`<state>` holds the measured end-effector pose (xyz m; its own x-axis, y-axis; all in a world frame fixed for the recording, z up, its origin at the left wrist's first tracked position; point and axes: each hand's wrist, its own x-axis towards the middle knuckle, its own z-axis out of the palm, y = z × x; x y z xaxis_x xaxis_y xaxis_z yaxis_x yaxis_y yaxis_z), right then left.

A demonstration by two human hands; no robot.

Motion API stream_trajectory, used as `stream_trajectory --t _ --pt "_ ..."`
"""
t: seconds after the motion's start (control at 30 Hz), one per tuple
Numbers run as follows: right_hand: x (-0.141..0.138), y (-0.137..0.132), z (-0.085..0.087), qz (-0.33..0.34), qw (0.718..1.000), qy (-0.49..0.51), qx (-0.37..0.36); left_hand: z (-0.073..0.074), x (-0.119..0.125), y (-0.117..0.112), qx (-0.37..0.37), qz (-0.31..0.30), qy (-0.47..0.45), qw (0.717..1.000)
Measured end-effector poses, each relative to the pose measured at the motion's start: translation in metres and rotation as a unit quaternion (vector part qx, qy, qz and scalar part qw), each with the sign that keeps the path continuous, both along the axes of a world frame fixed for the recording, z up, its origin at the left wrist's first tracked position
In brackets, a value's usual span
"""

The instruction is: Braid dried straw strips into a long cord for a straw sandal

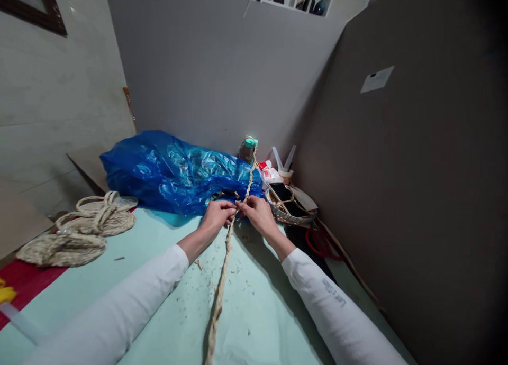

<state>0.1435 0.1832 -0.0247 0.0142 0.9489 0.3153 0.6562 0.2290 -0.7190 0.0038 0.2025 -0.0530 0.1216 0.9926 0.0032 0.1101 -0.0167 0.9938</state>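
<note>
A long braided straw cord (223, 275) runs from the near edge of the view up to a bottle with a green cap (248, 149), where its far end is looped. Midway along it, my left hand (219, 215) pinches the cord between thumb and fingers. My right hand (256, 212) is closed on the same cord, just beside the left, with the fingertips of both nearly touching. What exactly lies between the fingertips is too small to make out. Small straw crumbs are scattered on the pale green table cover (190, 312) below.
A large blue plastic bag (170, 169) lies behind my hands. To the left are woven straw sandals (99, 217). On the right stand a basket (296, 218) holding a phone (282, 192), red-handled scissors (323, 244) and a cup (286, 175). Grey panels (222, 69) rise behind and right.
</note>
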Motion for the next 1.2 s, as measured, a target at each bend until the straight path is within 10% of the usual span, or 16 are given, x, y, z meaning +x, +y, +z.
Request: stream_trajectory --t 0.57,1.2 --pt "0.004 0.001 -0.003 -0.015 1.0 0.024 -0.002 0.001 -0.001 -0.001 0.031 -0.046 -0.033 0.998" --pt "-0.004 0.002 -0.006 0.013 0.999 0.038 0.025 -0.003 0.001 0.002 0.117 0.07 -0.002 0.991"
